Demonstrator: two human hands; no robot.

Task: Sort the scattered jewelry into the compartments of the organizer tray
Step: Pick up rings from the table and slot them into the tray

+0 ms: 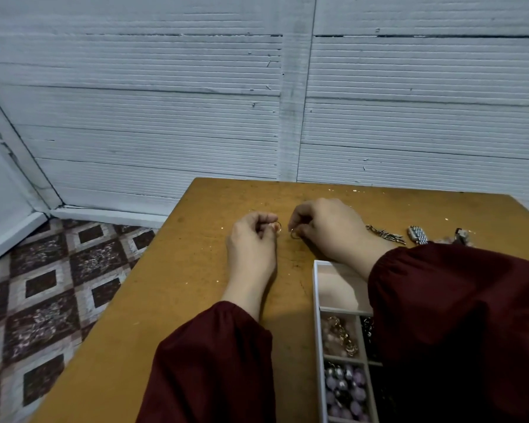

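Observation:
My left hand (252,239) pinches a thin ring (278,225) between thumb and fingertips, low over the wooden table (171,285). Close to its right, my right hand (330,228) pinches a second small ring (293,234). The white organizer tray (317,303) lies at the lower right, partly under my right sleeve. Its far compartment looks bare. One compartment holds pink beads with a gold chain (339,335), and the one nearer me holds purple and silver beads (345,389). A silver chain piece (385,234) and a silver watch band (418,235) lie on the table behind my right wrist.
A further small jewelry piece (460,236) lies at the far right of the table. A white ribbed wall (196,117) stands right behind the table's far edge. A patterned floor (43,285) lies to the left, below the table's slanting left edge.

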